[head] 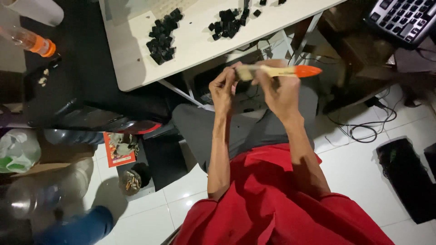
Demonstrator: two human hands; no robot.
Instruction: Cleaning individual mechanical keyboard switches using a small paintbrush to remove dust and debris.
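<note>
**Head view: both hands on a pale tool with an orange handle**

Head camera looks down past a red shirt [272, 204] and grey trousers [245, 127] to a white tiled floor [363, 172].

Far left: a clear bottle with an orange cap [29, 41] lies on a dark surface. Below it, a small round container [131, 181] stands on the floor.

Left of centre: a white table [190, 41] carries two heaps of small black keycaps [163, 36], [229, 22].

Centre: the left hand [223, 88] is raised below the table edge, fingers pinched narrow on the pale end of the tool [277, 71]. What the fingertips pinch there is too blurred to tell.

Just right: the right hand [279, 93] is closed around the tool's middle, holding it level, orange handle pointing right. Tool sits in mid-air above the lap, clear of the table.

Far right: a keyboard [404, 18] at top corner; black cables [363, 127] lie on the floor beneath.
</note>
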